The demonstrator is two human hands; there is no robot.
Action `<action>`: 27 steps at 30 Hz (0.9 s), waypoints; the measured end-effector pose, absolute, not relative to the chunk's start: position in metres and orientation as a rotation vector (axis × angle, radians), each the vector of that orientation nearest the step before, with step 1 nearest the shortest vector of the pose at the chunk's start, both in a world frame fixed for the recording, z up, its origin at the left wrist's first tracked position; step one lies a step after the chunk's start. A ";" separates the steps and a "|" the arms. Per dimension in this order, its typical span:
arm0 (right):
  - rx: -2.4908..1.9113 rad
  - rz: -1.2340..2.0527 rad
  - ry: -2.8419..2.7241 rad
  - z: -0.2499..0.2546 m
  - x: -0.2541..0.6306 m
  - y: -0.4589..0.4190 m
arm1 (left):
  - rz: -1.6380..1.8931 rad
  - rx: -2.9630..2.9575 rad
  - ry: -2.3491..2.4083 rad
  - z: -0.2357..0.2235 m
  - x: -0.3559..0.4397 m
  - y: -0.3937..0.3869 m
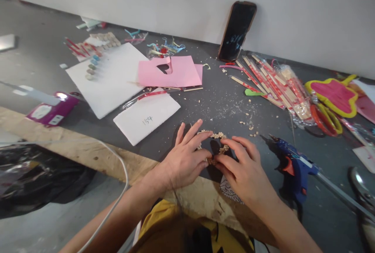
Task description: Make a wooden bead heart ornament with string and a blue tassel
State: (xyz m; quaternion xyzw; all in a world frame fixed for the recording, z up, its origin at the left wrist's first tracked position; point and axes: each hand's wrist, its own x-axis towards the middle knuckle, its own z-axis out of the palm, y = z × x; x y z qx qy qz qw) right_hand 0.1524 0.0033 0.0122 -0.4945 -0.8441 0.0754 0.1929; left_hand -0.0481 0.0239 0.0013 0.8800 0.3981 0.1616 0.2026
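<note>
A ring of small beige pieces, which look like wood bits, lies at the table's front edge between both hands. My left hand grips its left side, thumb and a finger on the near part and the other fingers stretched out. From the right, my right hand pinches the near right part, its fingers curled. My fingers hide parts of the ring. A blue glue gun with an orange trigger lies right of my right hand. Under that hand shows a patterned piece.
Wrapped chopsticks and red-yellow scissors lie at the right. A phone leans on the wall. Pink paper, white sheets and a purple power socket are leftward. A white cable crosses near my left arm.
</note>
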 end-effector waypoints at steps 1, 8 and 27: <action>-1.383 0.215 -2.371 0.012 0.153 0.003 | 0.455 2.455 1.114 0.001 -0.049 0.024; -1.362 0.229 -2.388 0.008 0.156 0.002 | 0.490 2.444 1.157 0.001 -0.049 0.022; -1.357 0.250 -2.408 0.013 0.158 -0.001 | 0.620 2.363 1.351 0.008 -0.059 0.007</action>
